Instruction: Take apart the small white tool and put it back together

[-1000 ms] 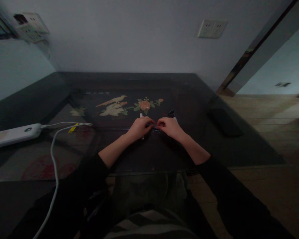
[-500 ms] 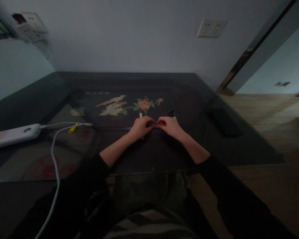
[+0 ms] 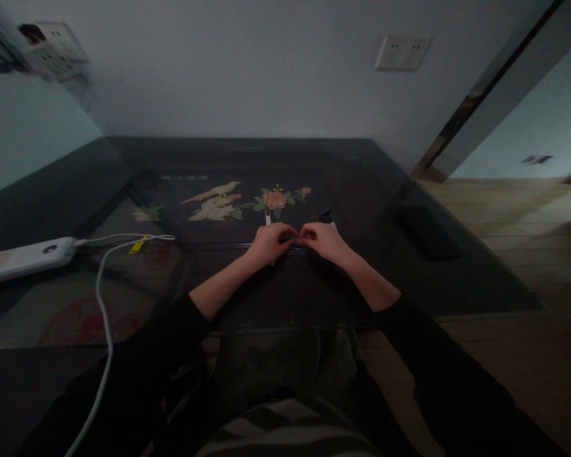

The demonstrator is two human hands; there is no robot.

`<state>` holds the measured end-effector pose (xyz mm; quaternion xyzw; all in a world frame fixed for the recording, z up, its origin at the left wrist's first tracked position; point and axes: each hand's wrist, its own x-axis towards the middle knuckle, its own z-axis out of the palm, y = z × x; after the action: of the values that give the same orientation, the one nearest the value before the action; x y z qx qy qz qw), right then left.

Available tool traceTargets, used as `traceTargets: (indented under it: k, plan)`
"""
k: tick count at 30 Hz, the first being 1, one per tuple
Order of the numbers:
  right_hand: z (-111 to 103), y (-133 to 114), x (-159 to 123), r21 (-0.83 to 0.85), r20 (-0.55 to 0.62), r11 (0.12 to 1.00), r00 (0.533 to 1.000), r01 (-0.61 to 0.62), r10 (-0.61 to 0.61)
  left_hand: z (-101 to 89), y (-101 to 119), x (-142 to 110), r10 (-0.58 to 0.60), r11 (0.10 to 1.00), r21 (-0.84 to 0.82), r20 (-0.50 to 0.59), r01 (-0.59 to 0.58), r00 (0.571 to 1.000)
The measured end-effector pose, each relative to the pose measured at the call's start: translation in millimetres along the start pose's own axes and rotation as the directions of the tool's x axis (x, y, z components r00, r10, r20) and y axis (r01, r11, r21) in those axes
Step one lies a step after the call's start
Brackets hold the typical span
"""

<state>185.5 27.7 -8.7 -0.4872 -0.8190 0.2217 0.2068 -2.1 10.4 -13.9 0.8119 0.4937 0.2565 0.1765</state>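
My left hand (image 3: 270, 243) and my right hand (image 3: 324, 240) meet low over the middle of a dark glossy table (image 3: 285, 298). Both are closed, thumbs and fingertips pinched together and almost touching. Whatever sits between the fingertips is too small and dark to make out. Just beyond my left hand a thin white strip (image 3: 268, 217) shows, partly hidden by that hand. A small dark object with a pale edge (image 3: 327, 216) lies behind my right hand, which covers part of it.
At the left lies a white power bank (image 3: 28, 259) with a white cable (image 3: 105, 311) that carries a yellow tag (image 3: 136, 246) and runs across my left sleeve. A flat black object (image 3: 428, 232) rests toward the right edge. Wall sockets (image 3: 403, 52) are behind.
Both hands keep the same pinched pose at the same spot. The whole view has shifted very slightly; nothing else has visibly moved.
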Motion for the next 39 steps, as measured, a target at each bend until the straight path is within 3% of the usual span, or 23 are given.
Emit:
traceTargets:
  k: [39]
  plan:
    - [2.0,-1.2,5.2,0.018,0.047,0.997,0.996,-0.074,0.073,-2.6,2.5,-0.4,-0.02,1.0,0.002,0.012,0.02,1.0]
